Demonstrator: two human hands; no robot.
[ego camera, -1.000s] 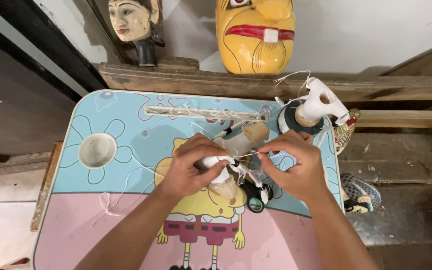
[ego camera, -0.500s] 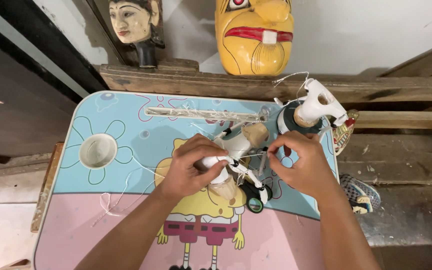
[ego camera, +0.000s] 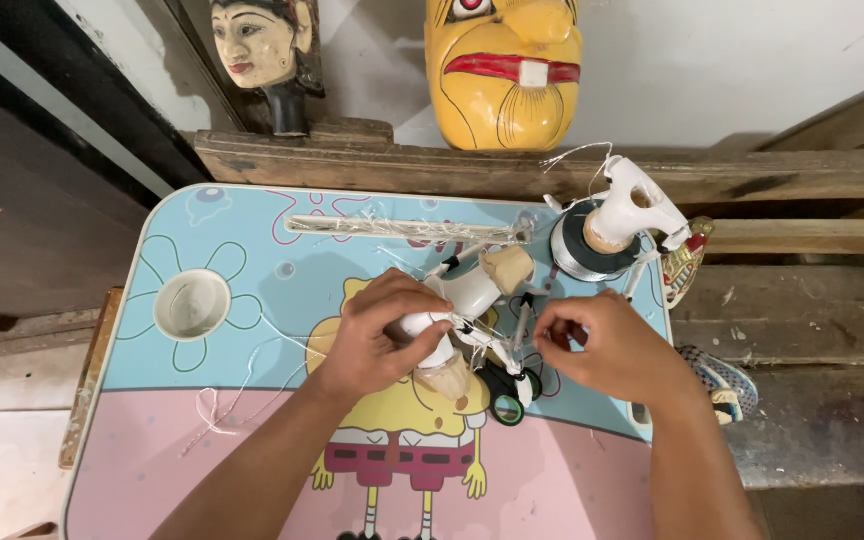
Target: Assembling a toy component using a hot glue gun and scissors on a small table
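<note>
Left hand [ego camera: 377, 335] grips the white puppet body [ego camera: 457, 300] above the cartoon-printed counter [ego camera: 152, 440]; right hand [ego camera: 607, 345] pinches its thin string [ego camera: 497, 340]. Piece looks light, rigid, likely fragile at joints (string tangles easily); hold the torso.

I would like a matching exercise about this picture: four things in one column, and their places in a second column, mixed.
Things:
1. yellow mask
2. round cup hole
3. white puppet body
4. tape roll

Places:
A. in the left hand
B. on the wooden ledge
C. table's left side
D. table's far right corner

Pairs: 1-B, 2-C, 3-A, 4-D
</note>
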